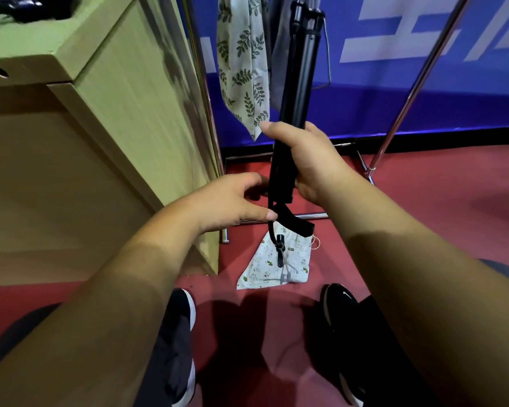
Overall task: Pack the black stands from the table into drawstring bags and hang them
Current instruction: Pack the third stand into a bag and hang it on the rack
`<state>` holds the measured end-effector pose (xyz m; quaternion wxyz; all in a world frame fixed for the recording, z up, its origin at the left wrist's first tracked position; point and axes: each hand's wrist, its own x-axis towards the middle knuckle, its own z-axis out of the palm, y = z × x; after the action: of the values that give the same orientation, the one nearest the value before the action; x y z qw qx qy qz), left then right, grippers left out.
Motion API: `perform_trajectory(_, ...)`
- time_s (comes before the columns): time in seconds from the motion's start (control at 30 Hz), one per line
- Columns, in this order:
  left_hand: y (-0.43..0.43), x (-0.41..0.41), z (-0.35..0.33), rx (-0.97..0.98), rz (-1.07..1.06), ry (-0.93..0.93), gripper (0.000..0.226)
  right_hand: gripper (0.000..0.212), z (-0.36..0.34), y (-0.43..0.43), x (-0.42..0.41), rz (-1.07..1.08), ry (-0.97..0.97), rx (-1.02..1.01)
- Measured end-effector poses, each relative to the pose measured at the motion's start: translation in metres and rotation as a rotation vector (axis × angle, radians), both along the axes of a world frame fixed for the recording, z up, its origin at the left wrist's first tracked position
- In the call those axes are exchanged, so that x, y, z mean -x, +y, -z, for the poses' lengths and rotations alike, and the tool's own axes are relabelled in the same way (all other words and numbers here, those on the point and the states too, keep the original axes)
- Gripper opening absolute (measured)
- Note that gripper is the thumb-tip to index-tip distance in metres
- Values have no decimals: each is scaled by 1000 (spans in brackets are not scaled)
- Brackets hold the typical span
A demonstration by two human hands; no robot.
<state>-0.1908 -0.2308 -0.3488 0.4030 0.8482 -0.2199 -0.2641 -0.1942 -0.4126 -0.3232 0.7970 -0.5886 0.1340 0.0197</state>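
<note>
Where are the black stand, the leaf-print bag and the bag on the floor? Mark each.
black stand (pixel 296 83): head view, on its upper tube.
leaf-print bag (pixel 241 69): head view, mid-cloth.
bag on the floor (pixel 276 265): head view, mid-cloth.

right hand (pixel 309 160) clenched in a fist, left hand (pixel 229 204) reaching with fingers pinched.

The folded stand (pixel 299 83) stands nearly upright in the middle, the right hand (pixel 312 163) wrapped round its lower part and the left hand (pixel 232 201) just left of its bottom end, fingers (pixel 265 214) touching the strap (pixel 294 221) there. Below it a small drawstring bag (pixel 276 265) lies on the floor (pixel 438 201), between the shoes (pixel 343 315) and the rack base (pixel 306 215). The tabletop (pixel 21 42) is at left; behind the stand, a leaf-print bag (pixel 241 69) hangs beside the rack pole (pixel 202 83).
</note>
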Motion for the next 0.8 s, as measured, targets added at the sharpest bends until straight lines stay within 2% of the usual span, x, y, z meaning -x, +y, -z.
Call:
perform_trajectory(0.1, -2, 1, 3, 50, 63, 119, 27, 29, 3, 3, -2, -3, -27, 44)
perform_trajectory(0.23, -12, 7, 10, 23, 111, 103, 16, 27, 7, 4, 1, -43, -20, 18)
perform_trajectory(0.5, -28, 12, 19, -146, 103, -58, 23, 26, 10, 2, 4, -17, 33, 65)
perform_trajectory(0.67, -30, 10, 21, -44, 87, 40, 31, 17, 6, -2, 6, -7, 50, 165)
perform_trajectory(0.8, -35, 12, 24, 101, -26, 113, 33, 9, 4, -2, 6, -21, -7, 245)
